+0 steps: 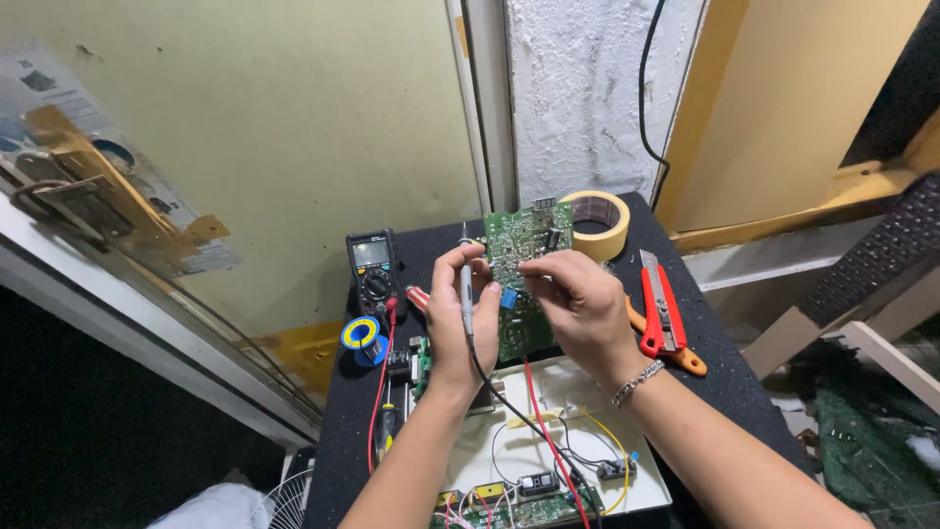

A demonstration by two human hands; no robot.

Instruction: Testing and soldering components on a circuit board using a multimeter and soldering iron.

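A green circuit board [521, 257] is held upright above the table between both hands. My right hand [580, 312] grips its right edge, fingers curled onto the board's face. My left hand [454, 315] holds a slim pen-like soldering iron [466, 284] upright, tip up, beside the board's left edge; its black cable runs down past my wrist. A small blue component sits on the board near my left thumb.
On the dark table lie a multimeter [372, 266], a solder spool [360, 335], a roll of masking tape [599, 221], red-handled pliers [660, 306] and a white tray [646, 490] with wired boards. A screwdriver [386, 423] lies at the left edge.
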